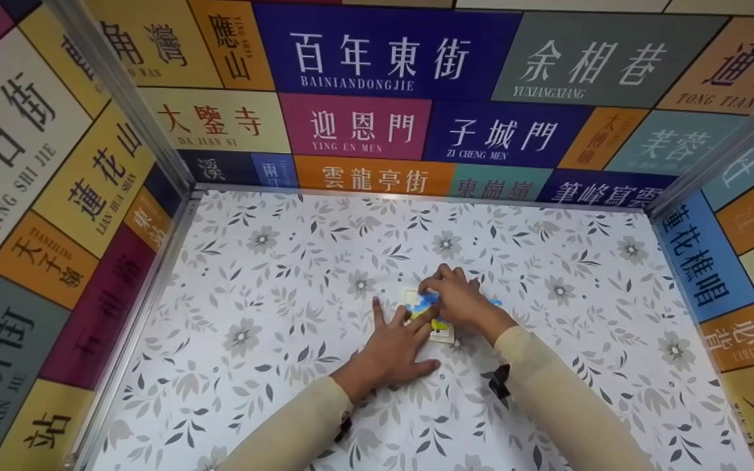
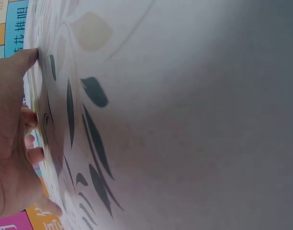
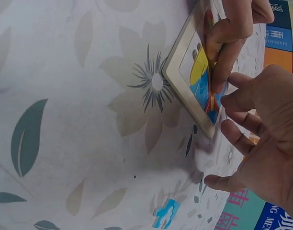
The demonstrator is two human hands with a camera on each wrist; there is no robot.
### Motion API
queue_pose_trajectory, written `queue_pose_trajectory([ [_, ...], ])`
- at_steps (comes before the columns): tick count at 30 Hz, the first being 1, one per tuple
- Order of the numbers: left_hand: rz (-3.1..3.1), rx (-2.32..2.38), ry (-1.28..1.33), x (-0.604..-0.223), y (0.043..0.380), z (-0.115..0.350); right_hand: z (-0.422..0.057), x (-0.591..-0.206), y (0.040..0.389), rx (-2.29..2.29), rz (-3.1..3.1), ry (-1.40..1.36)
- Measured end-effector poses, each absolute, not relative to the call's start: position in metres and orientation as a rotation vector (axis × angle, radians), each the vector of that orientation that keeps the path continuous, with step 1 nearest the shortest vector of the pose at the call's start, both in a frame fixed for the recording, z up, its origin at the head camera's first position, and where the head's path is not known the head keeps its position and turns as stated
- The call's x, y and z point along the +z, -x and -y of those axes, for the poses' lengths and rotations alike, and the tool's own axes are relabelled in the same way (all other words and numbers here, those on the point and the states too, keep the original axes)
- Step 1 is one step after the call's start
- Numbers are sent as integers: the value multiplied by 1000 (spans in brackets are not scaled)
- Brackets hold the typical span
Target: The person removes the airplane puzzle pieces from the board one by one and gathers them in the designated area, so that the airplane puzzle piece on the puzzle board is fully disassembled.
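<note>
A small jigsaw puzzle (image 3: 173,81) in a pale wooden frame, with a yellow, blue and red picture, lies on the tabletop. My left hand (image 1: 396,350) rests over its near left side, fingertips pressing on the picture, thumb spread on the table. At the puzzle's far right side is my right hand (image 1: 459,301). Its thumb and index finger bend down close together onto the blue part, while the other fingers spread loosely; whether a piece sits between them is hidden. A loose blue puzzle piece (image 3: 166,213) lies on the table just right of the right hand.
The tabletop (image 1: 272,261) wears a white covering with grey leaves and flowers. Upright panels of coloured street-name signs (image 1: 357,124) border it at the back, left and right, with metal edging (image 1: 135,327) at the corners.
</note>
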State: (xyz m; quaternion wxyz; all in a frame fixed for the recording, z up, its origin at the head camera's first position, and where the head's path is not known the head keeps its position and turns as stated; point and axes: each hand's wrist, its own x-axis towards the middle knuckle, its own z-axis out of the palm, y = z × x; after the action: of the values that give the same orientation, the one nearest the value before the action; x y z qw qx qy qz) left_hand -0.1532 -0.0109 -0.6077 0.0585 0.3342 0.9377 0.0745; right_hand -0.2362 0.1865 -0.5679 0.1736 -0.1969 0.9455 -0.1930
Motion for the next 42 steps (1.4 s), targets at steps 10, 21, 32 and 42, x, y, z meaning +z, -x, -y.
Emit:
queue_pose_trajectory([
  [10,-2842,202,-1006,-610,154,11,-183,-566,241,-599,-2643,515],
  [21,-2829,223,-993,-607,155,12,-182,-570,244,-602,-2690,598],
  [32,-2794,166,-940,-607,156,7,-181,-568,244,-620,-2703,593],
  [42,-2766,211,-918,-606,156,6,-182,-569,248,-596,-2703,626],
])
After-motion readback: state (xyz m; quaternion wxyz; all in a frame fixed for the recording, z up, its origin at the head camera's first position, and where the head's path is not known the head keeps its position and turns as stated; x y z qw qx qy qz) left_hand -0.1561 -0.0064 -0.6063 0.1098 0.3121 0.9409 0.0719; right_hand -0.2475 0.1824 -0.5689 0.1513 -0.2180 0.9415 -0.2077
